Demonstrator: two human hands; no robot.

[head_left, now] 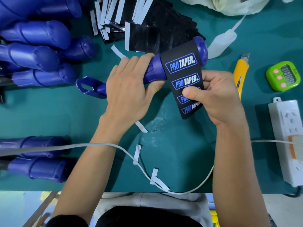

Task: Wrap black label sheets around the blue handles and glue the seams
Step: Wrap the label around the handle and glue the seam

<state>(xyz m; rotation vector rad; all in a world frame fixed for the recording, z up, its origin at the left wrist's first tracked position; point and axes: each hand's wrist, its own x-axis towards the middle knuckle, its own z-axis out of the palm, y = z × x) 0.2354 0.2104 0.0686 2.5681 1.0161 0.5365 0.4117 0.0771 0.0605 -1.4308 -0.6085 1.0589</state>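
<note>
**Teal Desk in Soft, Even Light**

The view is taken up almost wholly by a desk (49,115) covered in a dark teal mat. A pale sheen is thrown across the mat near its front edge, where faint scuffs can be made out. Shadows are kept soft and short. The front edge runs straight across the lower part of the view. Below it, pale floor (282,205) is glimpsed at both corners, washed brightest at the left.

Handles (37,51) left, knife (240,74) right.
</note>
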